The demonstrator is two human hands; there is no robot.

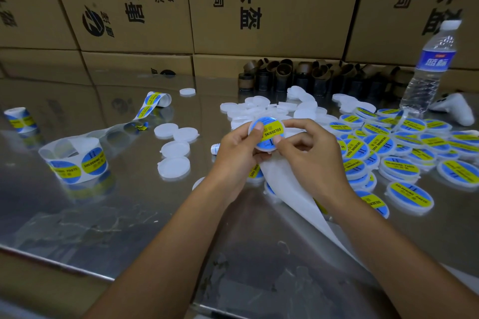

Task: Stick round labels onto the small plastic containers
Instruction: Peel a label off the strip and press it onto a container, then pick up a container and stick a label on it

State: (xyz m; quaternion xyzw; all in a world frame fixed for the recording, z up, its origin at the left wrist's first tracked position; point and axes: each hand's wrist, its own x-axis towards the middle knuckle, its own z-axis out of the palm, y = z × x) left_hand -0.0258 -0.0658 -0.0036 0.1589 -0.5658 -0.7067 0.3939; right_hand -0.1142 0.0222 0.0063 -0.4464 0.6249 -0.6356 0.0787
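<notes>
The left hand [234, 153] and right hand [308, 155] pinch one container [269, 130]; blank containers [173, 167] lie left, labelled pile [404, 149] right, bottle [430, 67] behind

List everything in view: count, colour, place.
cardboard boxes: several, brown, stacked at the back
table: one, metal, under everything
brown rings: many, dark brown, back edge
water bottle: one, clear and blue, back right
white object: one, white, beside the bottle
label rolls: three, blue-yellow, left half
blank containers: many, translucent white, centre
labelled containers: many, blue-yellow tops, right
backing strip: one, white, trailing to the near edge
held container: one, blue-yellow top, centre, lifted
left hand: grips held container
right hand: pinches held container
</notes>
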